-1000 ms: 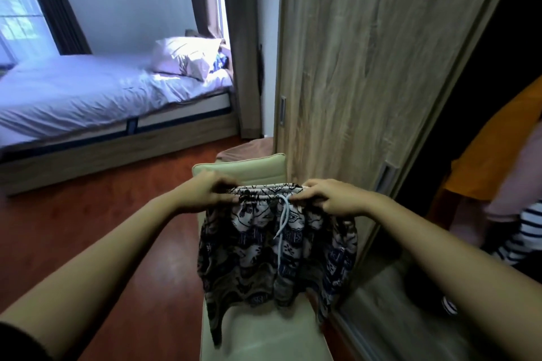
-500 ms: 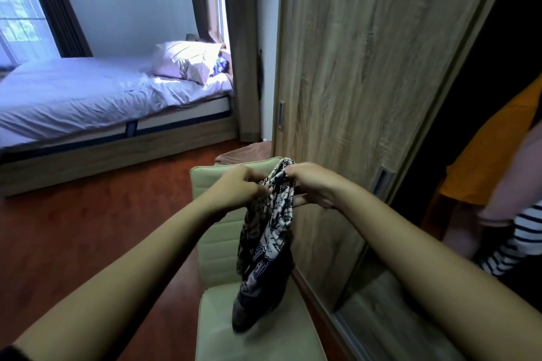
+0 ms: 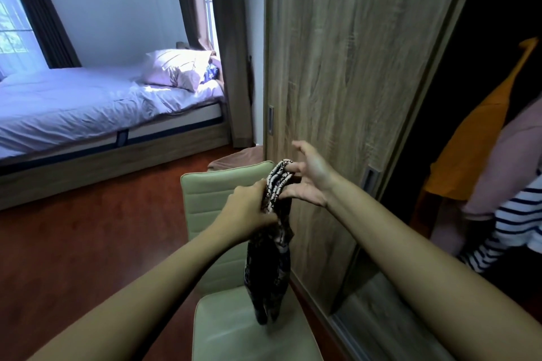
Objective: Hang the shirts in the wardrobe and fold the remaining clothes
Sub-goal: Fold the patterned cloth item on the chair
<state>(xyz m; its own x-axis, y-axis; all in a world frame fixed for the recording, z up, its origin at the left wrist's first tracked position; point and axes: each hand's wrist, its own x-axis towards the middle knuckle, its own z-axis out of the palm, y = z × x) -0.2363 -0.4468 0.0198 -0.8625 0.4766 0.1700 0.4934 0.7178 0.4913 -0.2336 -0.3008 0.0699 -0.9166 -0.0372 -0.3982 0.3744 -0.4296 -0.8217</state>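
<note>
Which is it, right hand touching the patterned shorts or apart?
Touching. Head view: the right hand is open, yet one finger and the thumb lie against the bunched waistband of the patterned shorts, which the left hand grips.

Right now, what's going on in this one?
A person stands by an open wardrobe, folding patterned shorts above a chair. The left hand grips the bunched waistband, while the right hand, fingers spread, just touches its top. The shorts hang doubled over, their lower end down by the seat. Shirts hang inside the wardrobe on the right.
</note>
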